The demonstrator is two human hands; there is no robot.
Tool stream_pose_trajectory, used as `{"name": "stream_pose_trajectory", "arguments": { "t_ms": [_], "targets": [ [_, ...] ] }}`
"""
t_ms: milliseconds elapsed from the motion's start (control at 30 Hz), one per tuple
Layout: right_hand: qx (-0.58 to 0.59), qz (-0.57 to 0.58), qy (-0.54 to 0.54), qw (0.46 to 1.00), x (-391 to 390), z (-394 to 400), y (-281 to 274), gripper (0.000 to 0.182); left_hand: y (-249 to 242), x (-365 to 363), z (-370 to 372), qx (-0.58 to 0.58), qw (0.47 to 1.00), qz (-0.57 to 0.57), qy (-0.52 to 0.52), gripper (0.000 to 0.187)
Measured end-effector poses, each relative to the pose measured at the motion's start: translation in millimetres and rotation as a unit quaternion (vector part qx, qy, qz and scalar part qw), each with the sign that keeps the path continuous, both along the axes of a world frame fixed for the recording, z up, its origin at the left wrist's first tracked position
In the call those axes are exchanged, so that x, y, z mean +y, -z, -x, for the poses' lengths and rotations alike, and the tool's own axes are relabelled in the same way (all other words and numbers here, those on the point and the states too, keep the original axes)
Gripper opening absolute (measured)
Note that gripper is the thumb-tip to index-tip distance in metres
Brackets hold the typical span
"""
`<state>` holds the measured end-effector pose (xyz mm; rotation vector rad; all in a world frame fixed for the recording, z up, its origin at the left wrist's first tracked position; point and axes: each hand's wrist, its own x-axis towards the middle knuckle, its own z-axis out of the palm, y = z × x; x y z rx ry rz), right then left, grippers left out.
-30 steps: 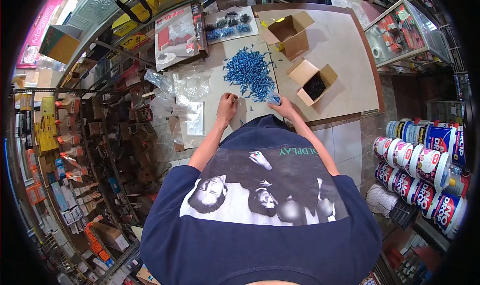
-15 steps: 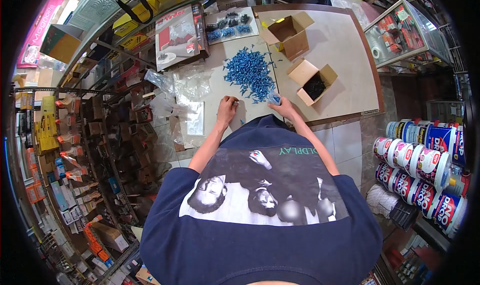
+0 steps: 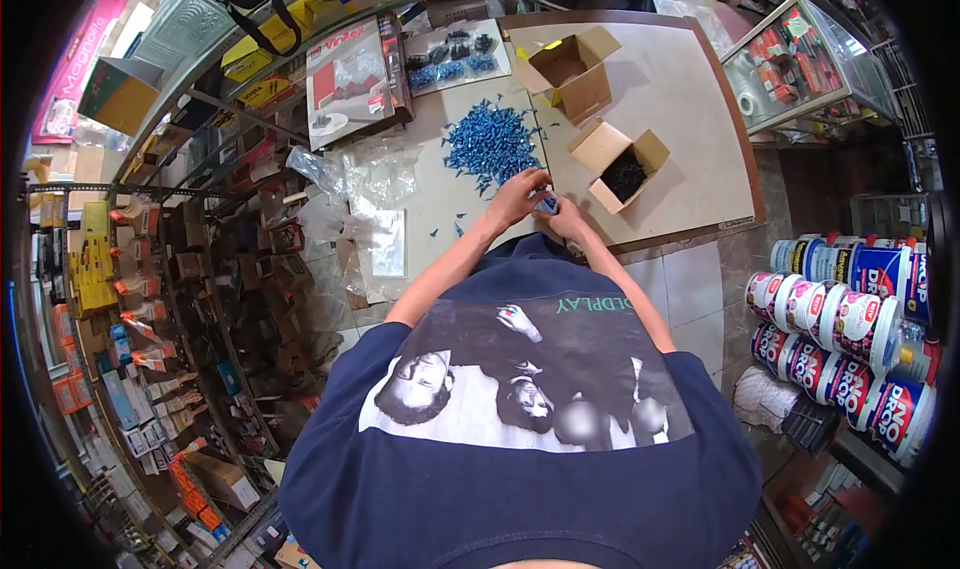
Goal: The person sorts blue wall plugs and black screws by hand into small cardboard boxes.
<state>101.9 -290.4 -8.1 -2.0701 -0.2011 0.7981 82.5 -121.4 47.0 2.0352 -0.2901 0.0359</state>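
Note:
A clear small plastic bag (image 3: 547,203) with blue pieces inside is held upright in my right hand (image 3: 568,221), close to the table's front edge. My left hand (image 3: 518,197) is at the bag's top, fingers closed together; what they hold, if anything, is hidden. Just beyond my hands spreads a pile of small blue screw-like pieces (image 3: 490,141). A few loose blue pieces (image 3: 459,229) lie to the left of my left hand.
Right of the pile stand an open cardboard box (image 3: 628,177) with dark pieces and another open box (image 3: 580,79). Filled small bags (image 3: 452,71) lie at the back beside a Vinitex box (image 3: 350,84). Crumpled clear plastic (image 3: 375,174) is on the left, paint tubs (image 3: 815,314) far right.
My left hand has moved right, from the table left of the pile to the small bag. The right hand stays in nearly the same place with the bag.

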Motion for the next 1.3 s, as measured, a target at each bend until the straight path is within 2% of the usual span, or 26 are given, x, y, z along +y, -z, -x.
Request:
{"name": "stream_pose_trajectory", "arguments": {
  "t_ms": [133,267,367,500,567,633,733,867,933,1133,1233,1300],
  "targets": [
    [0.010,0.011,0.007,1.000,-2,0,6,0.050,7,1,3,-0.002,0.997,-0.070,0.028,0.015],
    [0.026,0.013,0.004,1.000,-2,-2,18,0.051,2,3,7,-0.003,0.997,-0.065,0.041,0.016],
    [0.034,0.006,0.017,0.999,-2,0,8,0.052,-5,2,11,-0.055,0.995,-0.068,0.038,0.018],
    [0.038,0.015,0.015,0.999,-3,-1,16,0.055,-3,2,15,-0.049,0.991,-0.108,0.067,0.027],
    [0.026,0.058,0.011,0.998,-2,-1,12,0.056,-3,1,16,-0.051,0.988,-0.122,0.078,0.031],
    [0.012,0.056,0.004,0.998,-2,0,8,0.057,-6,-1,19,-0.086,0.983,-0.140,0.080,0.038],
    [-0.003,0.035,0.004,0.999,-2,2,2,0.057,-6,-3,19,-0.039,0.993,-0.084,0.074,0.039],
    [0.026,0.044,-0.009,0.999,-1,-2,-1,0.054,16,4,15,-0.031,0.991,-0.105,0.079,0.037],
    [0.012,0.028,-0.017,0.999,-2,-3,8,0.053,20,6,14,-0.075,0.985,-0.131,0.080,0.027],
    [-0.013,-0.001,-0.008,1.000,-2,2,1,0.050,16,5,9,-0.105,0.972,-0.173,0.122,0.013],
    [-0.012,-0.002,0.014,1.000,-1,3,1,0.048,14,5,12,-0.099,0.960,-0.230,0.125,0.015],
    [-0.007,-0.003,0.020,1.000,-1,2,0,0.048,14,5,13,-0.101,0.961,-0.224,0.124,0.018]
  ]
}}
